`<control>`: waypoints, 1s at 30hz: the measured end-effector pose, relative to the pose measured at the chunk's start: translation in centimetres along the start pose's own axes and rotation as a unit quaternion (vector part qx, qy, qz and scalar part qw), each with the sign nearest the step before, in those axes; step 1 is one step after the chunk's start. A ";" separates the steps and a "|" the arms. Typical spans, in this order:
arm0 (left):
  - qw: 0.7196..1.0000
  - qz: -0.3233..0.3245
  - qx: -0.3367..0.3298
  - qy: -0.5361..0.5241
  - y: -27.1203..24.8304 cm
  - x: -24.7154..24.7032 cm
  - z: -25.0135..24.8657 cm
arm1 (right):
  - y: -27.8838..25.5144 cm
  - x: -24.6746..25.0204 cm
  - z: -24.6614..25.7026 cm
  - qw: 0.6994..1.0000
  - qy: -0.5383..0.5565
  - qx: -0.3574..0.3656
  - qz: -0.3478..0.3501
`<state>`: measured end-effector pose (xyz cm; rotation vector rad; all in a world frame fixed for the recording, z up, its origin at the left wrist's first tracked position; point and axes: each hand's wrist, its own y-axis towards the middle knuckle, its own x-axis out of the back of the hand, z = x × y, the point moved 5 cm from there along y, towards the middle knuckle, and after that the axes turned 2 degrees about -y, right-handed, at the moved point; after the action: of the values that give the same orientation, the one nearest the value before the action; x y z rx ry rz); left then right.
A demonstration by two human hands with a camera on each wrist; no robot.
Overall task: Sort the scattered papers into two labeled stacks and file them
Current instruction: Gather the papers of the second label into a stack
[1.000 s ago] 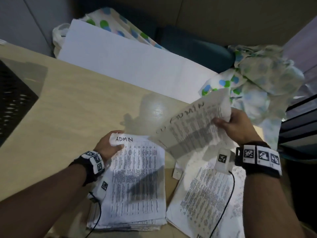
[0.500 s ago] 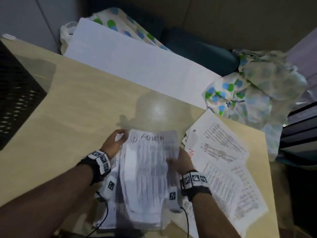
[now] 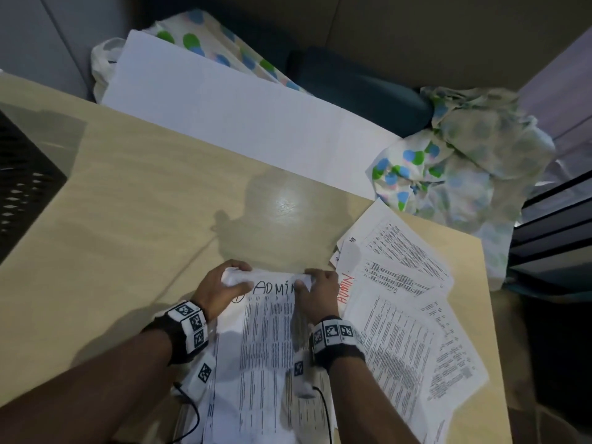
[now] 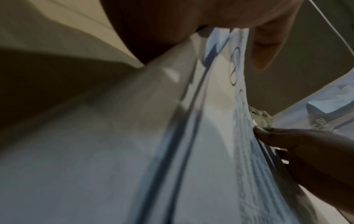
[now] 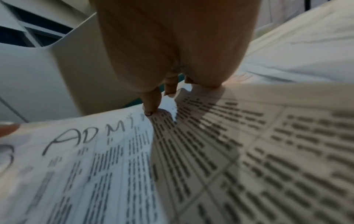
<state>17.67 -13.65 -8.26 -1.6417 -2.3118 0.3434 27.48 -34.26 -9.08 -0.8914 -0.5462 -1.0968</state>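
Note:
A stack of printed sheets headed "ADMIN" in black [image 3: 266,347] lies on the wooden table [image 3: 128,219] in front of me. My left hand [image 3: 224,285] grips its top left corner, thumb on the top sheet and fingers curled over the far edge. At the top right corner, my right hand [image 3: 315,290] pinches the stack the same way. The right wrist view shows the ADMIN heading [image 5: 82,136] with a fingertip [image 5: 151,109] pressed on the paper. To the right, a loose spread of printed sheets [image 3: 407,315] lies fanned out, one marked in red [image 3: 345,288].
A large white board [image 3: 243,123] leans behind the table's far edge. Spotted cloth [image 3: 455,165] is bunched at the far right corner. A black perforated object [image 3: 22,184] sits at the left edge. Dark shelving [image 3: 554,225] stands beyond the table's right side.
My right hand carried an ADMIN sheet from the right, laid it on the left stack, then moved up to the top right corner. My left hand stayed at the top left corner.

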 end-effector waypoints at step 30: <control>0.984 -0.012 0.023 0.175 1.0 0.6 1.5 | -5.0 5.9 -6.0 0.654 -0.565 0.434 0.254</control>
<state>17.77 -12.77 -9.97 -1.5124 -2.0438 0.0912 24.88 -43.21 -6.20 -0.6680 -1.5660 0.4450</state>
